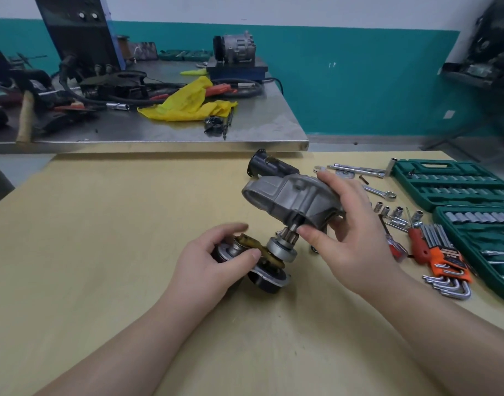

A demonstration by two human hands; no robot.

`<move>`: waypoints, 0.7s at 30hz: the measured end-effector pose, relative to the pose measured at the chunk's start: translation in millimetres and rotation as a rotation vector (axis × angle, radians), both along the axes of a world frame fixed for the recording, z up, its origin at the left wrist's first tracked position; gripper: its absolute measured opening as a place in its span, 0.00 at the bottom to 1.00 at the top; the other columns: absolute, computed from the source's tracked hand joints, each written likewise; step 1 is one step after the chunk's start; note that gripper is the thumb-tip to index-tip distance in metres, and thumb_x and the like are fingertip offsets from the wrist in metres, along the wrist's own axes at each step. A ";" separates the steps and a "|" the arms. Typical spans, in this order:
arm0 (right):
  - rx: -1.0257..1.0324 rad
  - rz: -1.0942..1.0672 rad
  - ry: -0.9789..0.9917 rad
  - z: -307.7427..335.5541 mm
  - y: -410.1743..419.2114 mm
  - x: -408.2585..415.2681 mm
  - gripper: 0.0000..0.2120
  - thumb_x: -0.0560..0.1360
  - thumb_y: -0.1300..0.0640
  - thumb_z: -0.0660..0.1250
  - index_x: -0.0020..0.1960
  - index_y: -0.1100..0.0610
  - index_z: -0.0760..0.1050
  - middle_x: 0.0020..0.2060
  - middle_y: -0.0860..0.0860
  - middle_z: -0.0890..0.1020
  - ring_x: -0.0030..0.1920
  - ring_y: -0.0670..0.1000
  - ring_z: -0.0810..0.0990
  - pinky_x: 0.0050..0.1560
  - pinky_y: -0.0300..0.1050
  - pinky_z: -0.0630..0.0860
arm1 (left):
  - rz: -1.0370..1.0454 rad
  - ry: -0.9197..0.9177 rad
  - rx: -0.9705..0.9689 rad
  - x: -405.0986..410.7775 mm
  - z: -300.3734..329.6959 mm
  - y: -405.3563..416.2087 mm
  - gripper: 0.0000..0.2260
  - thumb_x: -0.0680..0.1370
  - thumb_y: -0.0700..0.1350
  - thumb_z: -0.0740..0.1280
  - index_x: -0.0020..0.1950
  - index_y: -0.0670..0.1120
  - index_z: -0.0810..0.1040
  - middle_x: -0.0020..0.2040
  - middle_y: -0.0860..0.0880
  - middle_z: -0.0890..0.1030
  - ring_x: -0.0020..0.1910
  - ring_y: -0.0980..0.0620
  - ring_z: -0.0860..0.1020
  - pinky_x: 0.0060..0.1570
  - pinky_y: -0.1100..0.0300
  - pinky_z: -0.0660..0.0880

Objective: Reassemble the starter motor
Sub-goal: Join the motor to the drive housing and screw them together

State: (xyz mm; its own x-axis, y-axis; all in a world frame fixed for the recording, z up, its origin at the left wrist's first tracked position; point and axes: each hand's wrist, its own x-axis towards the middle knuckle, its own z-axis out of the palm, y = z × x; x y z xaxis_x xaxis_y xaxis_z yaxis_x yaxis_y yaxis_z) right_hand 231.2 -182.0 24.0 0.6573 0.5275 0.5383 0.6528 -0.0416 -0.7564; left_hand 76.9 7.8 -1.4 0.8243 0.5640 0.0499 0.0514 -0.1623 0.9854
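The pinion (pixel 291 234) points up and to the right, out of the drive assembly (pixel 276 250) that you hold low over the table (pixel 102 224); its shaft axis runs on a slant from your left hand toward your right. The housing (pixel 290 198) sits just above and to the right of the pinion, on that same slant, with its open mouth facing down-left so that the pinion's toothed tip is at, or just inside, that opening. How far it has entered cannot be read from this view. Your right hand (pixel 348 230) is the nearer one to the joint: its fingers wrap over the top of the housing and its thumb (pixel 313 237) presses under the lower edge, next to the pinion. Your left hand (pixel 213 258) grips the rear of the drive assembly, fingers curled round it and thumb on top, beside the brass-coloured fork (pixel 256 244). The next move likely depends on keeping the housing bore in line with the shaft axis; a tilt could make the pinion bind at the mouth. A black motor body (pixel 269 164) lies on the table beyond the housing, well apart from both hands. Sockets (pixel 393 212), hex keys (pixel 445 270) and an open socket case (pixel 450 181) lie to the right.
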 end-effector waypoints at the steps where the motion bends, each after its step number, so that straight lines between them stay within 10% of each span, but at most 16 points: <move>1: -0.015 -0.011 -0.042 -2.0 -1.3 -0.6 0.36 0.72 0.52 0.77 0.77 0.44 0.68 0.65 0.40 0.72 0.69 0.49 0.75 0.66 0.58 0.78 | -0.001 -0.009 0.037 -0.4 0.5 0.2 0.29 0.63 0.62 0.81 0.63 0.65 0.83 0.49 0.55 0.86 0.46 0.57 0.85 0.45 0.68 0.78; 5: -0.069 0.022 -0.081 -12.9 -4.9 -6.7 0.34 0.72 0.57 0.78 0.76 0.52 0.71 0.66 0.43 0.72 0.70 0.48 0.74 0.66 0.51 0.78 | -0.001 -0.030 0.083 -0.6 0.8 1.6 0.42 0.58 0.68 0.82 0.71 0.65 0.76 0.50 0.52 0.85 0.46 0.56 0.85 0.45 0.70 0.77; 12: 0.019 0.152 0.049 -22.9 -8.0 -9.4 0.35 0.69 0.59 0.79 0.71 0.37 0.72 0.74 0.41 0.68 0.77 0.52 0.69 0.69 0.48 0.76 | -0.010 -0.040 0.083 -1.3 -3.7 3.8 0.50 0.51 0.80 0.79 0.72 0.65 0.77 0.50 0.52 0.85 0.47 0.55 0.86 0.50 0.61 0.80; 21: 0.054 0.278 0.211 -35.3 -9.2 -22.1 0.31 0.68 0.53 0.80 0.67 0.35 0.74 0.74 0.43 0.71 0.75 0.51 0.73 0.68 0.54 0.77 | -0.038 -0.125 0.053 -3.0 -2.7 -0.8 0.29 0.63 0.67 0.81 0.62 0.60 0.85 0.53 0.55 0.89 0.54 0.53 0.87 0.55 0.56 0.82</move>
State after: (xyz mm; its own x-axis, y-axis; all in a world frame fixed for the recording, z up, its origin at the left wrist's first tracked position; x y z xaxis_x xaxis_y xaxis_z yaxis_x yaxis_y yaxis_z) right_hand 209.1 -191.2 -11.4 0.5921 0.6765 0.4378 0.4626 0.1595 -0.8721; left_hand 73.9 7.0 -4.1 0.8302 0.5267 0.1826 -0.0785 -0.2138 0.9737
